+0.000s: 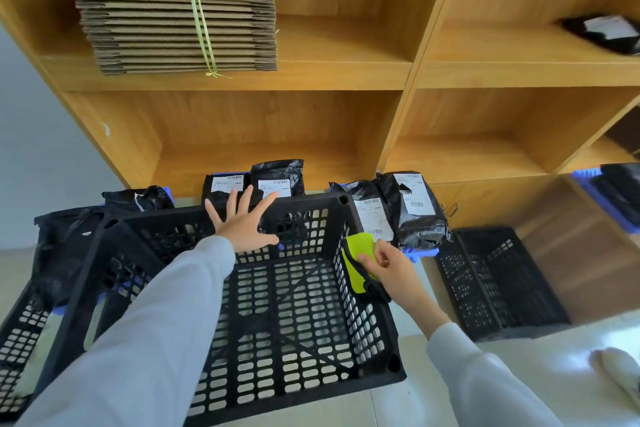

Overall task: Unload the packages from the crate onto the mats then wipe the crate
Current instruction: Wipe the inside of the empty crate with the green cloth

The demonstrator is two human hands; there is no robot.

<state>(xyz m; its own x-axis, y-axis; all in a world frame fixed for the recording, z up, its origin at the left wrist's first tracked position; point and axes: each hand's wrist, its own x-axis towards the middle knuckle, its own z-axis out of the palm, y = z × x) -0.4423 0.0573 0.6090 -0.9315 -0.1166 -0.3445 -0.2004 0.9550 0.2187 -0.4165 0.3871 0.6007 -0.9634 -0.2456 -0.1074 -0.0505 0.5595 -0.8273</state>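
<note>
A black slatted plastic crate [298, 322] stands on the floor in front of me with nothing inside it. My left hand [242, 218] has its fingers spread straight at the crate's far wall. My right hand [388, 267] grips a yellow-green cloth [358, 256] with a dark edge, pressed against the inside of the crate's right wall. Several black packages with white labels [277, 180] [412, 208] lie behind the crate on blue mats [420, 253], at the foot of the wooden shelf. More black packages [65, 239] lie at the left.
A second black crate [498, 281] stands at the right and another [20, 340] at the left. A wooden shelf unit [408, 80] holds bundled flat cardboard [180, 10] and a black package [606, 33]. A blue mat with a package [613, 191] is far right.
</note>
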